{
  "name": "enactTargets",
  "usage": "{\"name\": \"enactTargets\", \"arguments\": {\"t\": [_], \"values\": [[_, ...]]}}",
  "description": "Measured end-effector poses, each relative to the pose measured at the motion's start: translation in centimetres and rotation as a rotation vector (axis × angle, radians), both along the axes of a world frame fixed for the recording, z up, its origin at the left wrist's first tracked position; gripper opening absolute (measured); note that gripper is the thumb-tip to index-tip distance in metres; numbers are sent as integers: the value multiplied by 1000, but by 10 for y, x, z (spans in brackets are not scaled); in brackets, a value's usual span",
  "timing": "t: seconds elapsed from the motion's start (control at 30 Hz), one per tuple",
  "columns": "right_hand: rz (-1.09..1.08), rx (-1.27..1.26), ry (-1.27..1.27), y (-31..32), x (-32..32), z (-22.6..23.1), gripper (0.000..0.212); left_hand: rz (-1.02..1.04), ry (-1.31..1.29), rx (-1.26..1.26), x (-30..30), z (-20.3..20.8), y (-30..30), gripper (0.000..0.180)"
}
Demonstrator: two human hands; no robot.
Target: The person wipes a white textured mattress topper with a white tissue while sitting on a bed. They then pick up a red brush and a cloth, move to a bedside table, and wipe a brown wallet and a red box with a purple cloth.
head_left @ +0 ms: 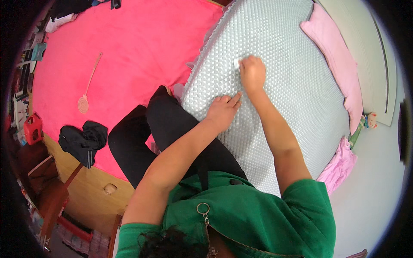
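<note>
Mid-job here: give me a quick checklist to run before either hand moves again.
1. Right hand has the small white piece in its fingers: ok.
2. Face of the white piece toward the silvery quilted cover: cannot tell, hidden from this view.
3. Left hand clear of the right wrist: cannot tell; its extended index finger looks very close.
4. Pink pillow out of the way: ok, along the cover's right side, apart from both hands.
5. Long-handled swatter out of the way: ok, off to the left on the bright pink sheet.
</note>
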State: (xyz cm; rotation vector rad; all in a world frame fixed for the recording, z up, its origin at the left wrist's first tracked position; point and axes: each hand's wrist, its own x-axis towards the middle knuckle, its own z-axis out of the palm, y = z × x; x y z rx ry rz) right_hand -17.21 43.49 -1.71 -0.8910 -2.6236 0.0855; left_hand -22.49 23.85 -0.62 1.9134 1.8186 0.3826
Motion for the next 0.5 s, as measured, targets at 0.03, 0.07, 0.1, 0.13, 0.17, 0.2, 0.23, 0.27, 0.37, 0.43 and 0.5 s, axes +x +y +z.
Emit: {"name": "enactTargets", "arguments": {"t": [0.03,0.07,0.1,0.13,0.17,0.2,0.23,0.27,0.37,0.43,0.5], "values": [[26,-28,5,-14,11,1,2,12,-13,-12,0,-4,0,46],[47,-55,9,-21,20,3,2,18,-28,-22,1,-7,0,46],[58,-59,-11,-21,25,4,2,24,-28,-8,2,-9,-1,49],[70,-63,-31,-20,29,5,2,30,-29,6,3,-11,-1,51],[82,-68,-51,-19,30,5,2,37,-28,19,4,-14,-1,54],[69,-34,-51,-11,24,6,2,39,-12,30,5,-14,-1,53],[52,-2,-54,4,10,8,2,36,1,38,6,-13,-1,52],[32,34,-65,12,3,9,3,31,6,51,8,-11,-1,51],[-39,46,18,9,-3,-2,3,30,-28,63,6,-6,-1,50],[-3,-85,-6,-24,19,-3,2,37,-14,19,1,-11,-1,51],[16,-147,-29,-35,32,2,3,39,-24,13,6,-15,-2,53]]}}
